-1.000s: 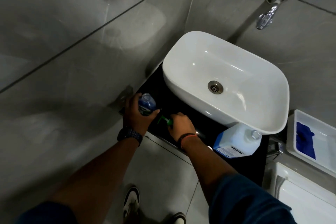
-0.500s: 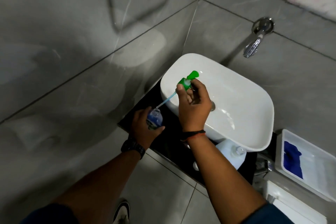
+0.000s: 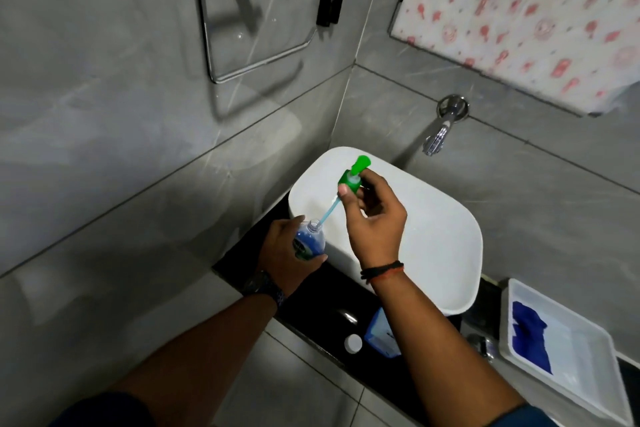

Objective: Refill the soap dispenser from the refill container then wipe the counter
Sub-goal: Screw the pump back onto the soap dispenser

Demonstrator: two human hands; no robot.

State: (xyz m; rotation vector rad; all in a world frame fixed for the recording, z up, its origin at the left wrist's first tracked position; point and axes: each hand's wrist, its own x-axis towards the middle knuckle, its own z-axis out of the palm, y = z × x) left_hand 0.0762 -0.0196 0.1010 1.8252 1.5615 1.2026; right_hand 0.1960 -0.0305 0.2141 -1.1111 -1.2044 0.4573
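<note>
Head view: the left hand [image 3: 284,253] wraps around a clear, rounded soap dispenser bottle [image 3: 309,242] of blue liquid, just beside the left rim of the glossy white basin [image 3: 446,239] and over the polished black counter [image 3: 311,308]. The right hand [image 3: 375,218], raised above the basin, pinches the green plastic pump head [image 3: 353,178]. Its thin pale-blue tube [image 3: 327,213] slants down to the bottle's open neck. The white refill container [image 3: 381,334] stands near the counter's front edge, beside a loose white cap [image 3: 353,343] and partly hidden by the right forearm. A crumpled blue cloth [image 3: 530,333] lies in a white rectangular tray [image 3: 588,371] at right.
</note>
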